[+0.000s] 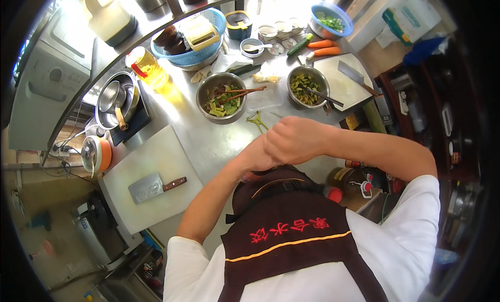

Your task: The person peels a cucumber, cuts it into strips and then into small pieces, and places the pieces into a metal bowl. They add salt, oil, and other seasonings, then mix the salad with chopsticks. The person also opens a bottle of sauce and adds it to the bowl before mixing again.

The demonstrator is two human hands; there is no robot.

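My right hand [291, 140] is curled over my left hand [259, 153] in front of the dark apron, and the two touch. A round object with a coloured label [252, 176] shows just under my left wrist, mostly hidden; what either hand grips cannot be made out. Beyond the hands lies a green peeler [256, 121]. A steel bowl [200, 103] holds chopped greens and brown pieces with wooden chopsticks [244, 92]. Another steel bowl [291, 94] holds cut green vegetables with dark chopsticks [322, 96].
A cleaver [146, 187] lies on a white cutting board [156, 153] at left. Another knife [351, 72] rests on a board [336, 91] at right. Carrots [326, 51], a cucumber [300, 47], an oil bottle [148, 69] and pans [117, 99] stand or lie around the steel table.
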